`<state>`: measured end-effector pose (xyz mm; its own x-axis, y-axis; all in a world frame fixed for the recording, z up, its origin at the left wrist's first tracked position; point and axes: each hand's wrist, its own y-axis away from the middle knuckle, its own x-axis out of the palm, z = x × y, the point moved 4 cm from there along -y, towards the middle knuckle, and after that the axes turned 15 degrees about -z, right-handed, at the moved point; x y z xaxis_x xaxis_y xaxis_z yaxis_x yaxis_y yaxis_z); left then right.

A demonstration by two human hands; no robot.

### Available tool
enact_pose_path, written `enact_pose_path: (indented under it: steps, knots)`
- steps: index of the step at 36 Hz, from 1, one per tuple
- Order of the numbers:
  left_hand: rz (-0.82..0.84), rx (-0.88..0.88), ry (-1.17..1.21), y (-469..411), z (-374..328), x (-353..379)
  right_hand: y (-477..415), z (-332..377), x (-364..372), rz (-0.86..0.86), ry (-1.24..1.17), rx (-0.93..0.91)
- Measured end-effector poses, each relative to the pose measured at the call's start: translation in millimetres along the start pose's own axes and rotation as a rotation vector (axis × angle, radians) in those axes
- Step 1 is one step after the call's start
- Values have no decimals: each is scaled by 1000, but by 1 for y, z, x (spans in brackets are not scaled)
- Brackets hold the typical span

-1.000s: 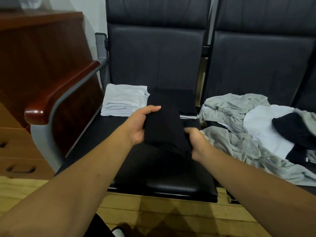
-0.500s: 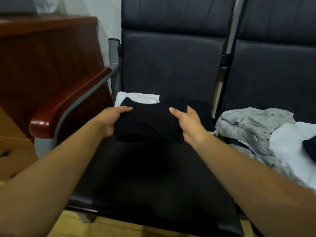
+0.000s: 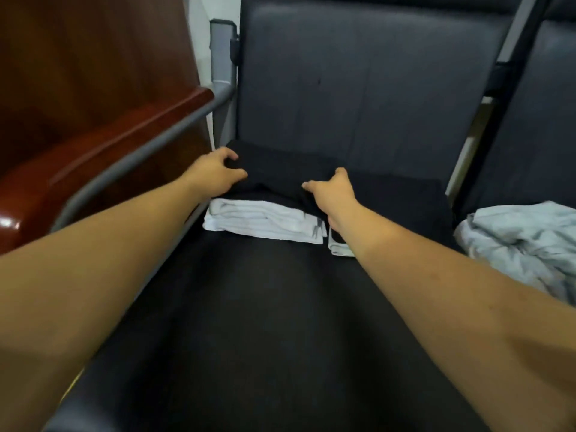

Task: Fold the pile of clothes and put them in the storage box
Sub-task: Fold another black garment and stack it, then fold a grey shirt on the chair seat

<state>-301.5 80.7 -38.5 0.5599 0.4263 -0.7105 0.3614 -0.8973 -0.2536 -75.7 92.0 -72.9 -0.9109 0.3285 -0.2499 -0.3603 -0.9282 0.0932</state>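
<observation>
Step in hand, as judged: stacking of a finished fold. The folded black garment [image 3: 277, 174] is being set on the folded white garment [image 3: 265, 221] at the back of the chair seat [image 3: 249, 307], close to the backrest.

Left grip [image 3: 218, 174]: fingers curled over the black garment's left edge, closed on the cloth.
Right grip [image 3: 332, 194]: fingers curled round its right edge, thumb out, also closed on the cloth.

A second dark folded stack [image 3: 402, 198] is noted just beside, to the right. Unfolded grey clothes [image 3: 514, 241] are seen on the neighbouring seat. The storage box is not in view.

Next move, as judged: both grips to be let go without the fold being dragged open, then a grey piece to be taken up. Boxing appears not yet begun.
</observation>
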Motion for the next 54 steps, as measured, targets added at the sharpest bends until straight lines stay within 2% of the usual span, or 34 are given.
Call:
enact_pose_path:
  steps: [3,9,13,18,21,27,31,33,36,38,40,42,44,46,48,54]
  knots:
    - [-38,70,-170,2,5,0,2,-7,-6,-9,91,-81]
    - [-93,64,-271,27,0,-18,29,5,-41,11,170,-150]
    - [-250,159,-158,61,-32,-35,52,11,-92,-10,173,-139]
    - [-54,298,-80,119,-95,-22,78,-2,-193,-100,214,-162]
    - [55,299,-11,160,-132,-2,92,-13,-261,-204,350,-227]
    - [409,308,161,234,-200,56,115,-38,-386,-330,604,-266]
    - [493,366,193,274,-250,93,114,-55,-456,-403,692,-161]
    - [486,415,189,291,-269,108,110,-67,-477,-371,738,-92]
    - [544,514,187,318,-293,132,111,-87,-487,-267,784,-21]
    - [698,600,125,334,-302,153,114,-101,-482,-194,780,-22]
    - [837,732,-41,345,-299,174,118,-112,-471,-98,772,-46]
    - [842,822,-193,349,-291,192,121,-121,-460,33,822,-47]
    - [794,743,-224,352,-283,203,119,-127,-456,84,876,-57]
    - [739,576,-194,350,-274,206,114,-132,-457,55,897,-114]
    - [710,489,-172,351,-269,206,114,-135,-458,29,908,-197]
    - [671,622,-21,354,-277,190,122,-120,-467,-134,879,-331]
